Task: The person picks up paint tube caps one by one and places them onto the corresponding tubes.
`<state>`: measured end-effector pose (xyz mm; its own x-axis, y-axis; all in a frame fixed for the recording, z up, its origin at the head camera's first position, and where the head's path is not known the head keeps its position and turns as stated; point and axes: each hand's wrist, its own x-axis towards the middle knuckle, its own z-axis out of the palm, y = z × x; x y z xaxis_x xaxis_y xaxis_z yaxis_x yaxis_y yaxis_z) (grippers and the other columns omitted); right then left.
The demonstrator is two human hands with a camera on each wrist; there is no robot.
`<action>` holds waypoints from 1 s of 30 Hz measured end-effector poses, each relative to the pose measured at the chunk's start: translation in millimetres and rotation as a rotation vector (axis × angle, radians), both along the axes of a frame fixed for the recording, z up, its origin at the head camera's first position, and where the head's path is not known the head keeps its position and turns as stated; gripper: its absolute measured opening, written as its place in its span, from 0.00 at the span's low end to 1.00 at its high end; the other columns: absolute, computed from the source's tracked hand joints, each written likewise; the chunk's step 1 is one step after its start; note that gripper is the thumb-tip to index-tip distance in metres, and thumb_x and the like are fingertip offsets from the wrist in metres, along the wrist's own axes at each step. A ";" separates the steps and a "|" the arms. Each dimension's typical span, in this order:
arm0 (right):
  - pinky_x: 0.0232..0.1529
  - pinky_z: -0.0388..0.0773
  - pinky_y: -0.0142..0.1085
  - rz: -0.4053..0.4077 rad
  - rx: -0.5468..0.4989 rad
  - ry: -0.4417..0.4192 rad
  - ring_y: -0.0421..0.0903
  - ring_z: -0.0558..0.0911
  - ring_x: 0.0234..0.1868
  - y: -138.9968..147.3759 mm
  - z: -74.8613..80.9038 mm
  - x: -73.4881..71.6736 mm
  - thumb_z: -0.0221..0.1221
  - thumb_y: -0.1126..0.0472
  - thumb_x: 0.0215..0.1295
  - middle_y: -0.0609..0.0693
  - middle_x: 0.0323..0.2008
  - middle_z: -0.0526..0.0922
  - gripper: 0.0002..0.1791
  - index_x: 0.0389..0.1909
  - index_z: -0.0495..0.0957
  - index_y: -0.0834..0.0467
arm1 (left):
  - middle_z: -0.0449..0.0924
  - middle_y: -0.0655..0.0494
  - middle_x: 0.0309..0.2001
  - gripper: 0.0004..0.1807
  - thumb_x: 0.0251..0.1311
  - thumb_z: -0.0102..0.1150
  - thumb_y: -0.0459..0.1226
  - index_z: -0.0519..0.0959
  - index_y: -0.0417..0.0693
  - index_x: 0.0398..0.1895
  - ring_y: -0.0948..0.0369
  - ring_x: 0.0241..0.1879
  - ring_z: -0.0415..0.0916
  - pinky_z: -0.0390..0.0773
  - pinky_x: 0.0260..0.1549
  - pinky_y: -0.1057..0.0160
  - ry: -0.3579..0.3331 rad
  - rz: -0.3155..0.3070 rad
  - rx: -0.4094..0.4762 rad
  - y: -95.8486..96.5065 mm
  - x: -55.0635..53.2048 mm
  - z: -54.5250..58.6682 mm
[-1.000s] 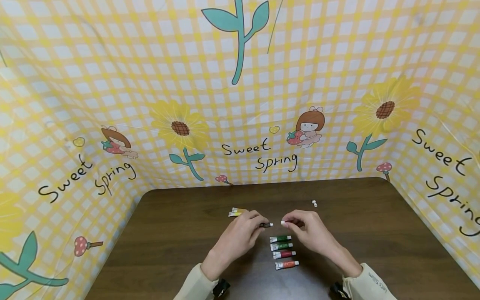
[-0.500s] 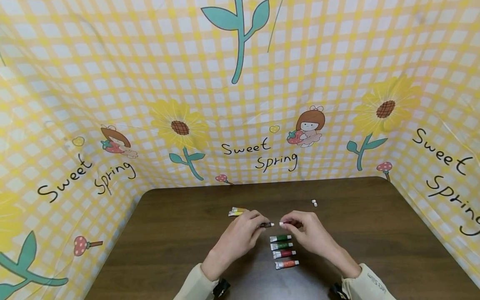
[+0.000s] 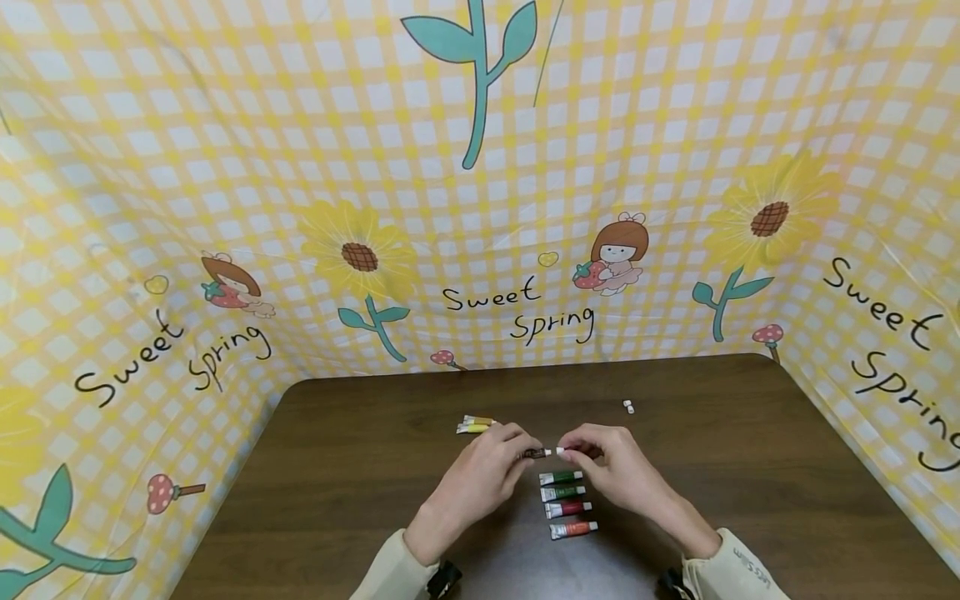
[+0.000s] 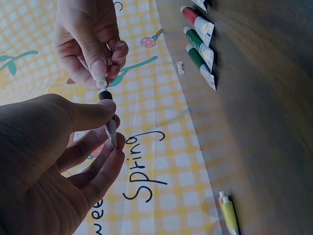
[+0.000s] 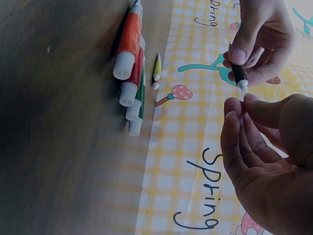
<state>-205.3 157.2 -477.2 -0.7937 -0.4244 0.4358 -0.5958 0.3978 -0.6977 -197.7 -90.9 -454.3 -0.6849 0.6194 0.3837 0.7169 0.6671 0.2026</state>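
Note:
In the head view, my left hand (image 3: pixel 483 471) pinches a small dark paint tube (image 3: pixel 537 454) between thumb and fingers, its white nozzle pointing right. Facing it, my right hand (image 3: pixel 621 468) holds a little white cap (image 3: pixel 560 451) by the fingertips. The left wrist view has that cap (image 4: pixel 100 82) right at the tip of the nozzle, in line with the tube (image 4: pixel 111 128). From the right wrist, the cap is mostly hidden behind the fingers, and the nozzle (image 5: pixel 242 85) of the dark tube shows close to them.
Below the hands lie two green tubes (image 3: pixel 562 493), a red tube (image 3: pixel 568 508) and an orange tube (image 3: pixel 573 530) in a column. Yellow tubes (image 3: pixel 474 428) lie beyond the left hand. Small white caps (image 3: pixel 628 407) sit at the back right of the brown table (image 3: pixel 360 425).
The right hand has brought the cap a little left, toward the nozzle. The dark tube has shifted slightly right and down, so the gap between them has narrowed.

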 end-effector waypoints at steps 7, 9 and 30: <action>0.36 0.86 0.33 0.000 0.008 0.000 0.35 0.85 0.33 -0.9 0.4 0.3 0.68 0.67 0.72 0.46 0.38 0.91 0.04 0.42 0.89 0.56 | 0.86 0.60 0.48 0.08 0.73 0.67 0.36 0.88 0.52 0.51 0.63 0.45 0.82 0.84 0.46 0.63 0.005 -0.010 0.013 1.0 0.3 0.6; 0.36 0.86 0.33 0.001 0.009 0.002 0.34 0.85 0.33 -1.3 0.7 0.5 0.68 0.67 0.72 0.47 0.38 0.91 0.04 0.42 0.89 0.56 | 0.86 0.60 0.48 0.08 0.73 0.67 0.36 0.88 0.52 0.51 0.63 0.45 0.82 0.84 0.46 0.64 0.011 -0.012 0.014 1.2 0.6 0.5; 0.36 0.86 0.32 0.045 -0.011 -0.019 0.49 0.88 0.32 -3.6 -4.0 1.9 0.66 0.68 0.73 0.53 0.35 0.90 0.06 0.44 0.88 0.55 | 0.86 0.61 0.49 0.08 0.73 0.67 0.37 0.88 0.54 0.51 0.63 0.46 0.81 0.83 0.46 0.65 0.020 -0.025 0.004 3.2 1.8 -2.6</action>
<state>-203.4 153.7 -481.2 -0.7822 -0.4554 0.4252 -0.5993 0.3634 -0.7133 -195.9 -87.6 -456.9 -0.6613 0.6346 0.4001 0.7373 0.6481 0.1906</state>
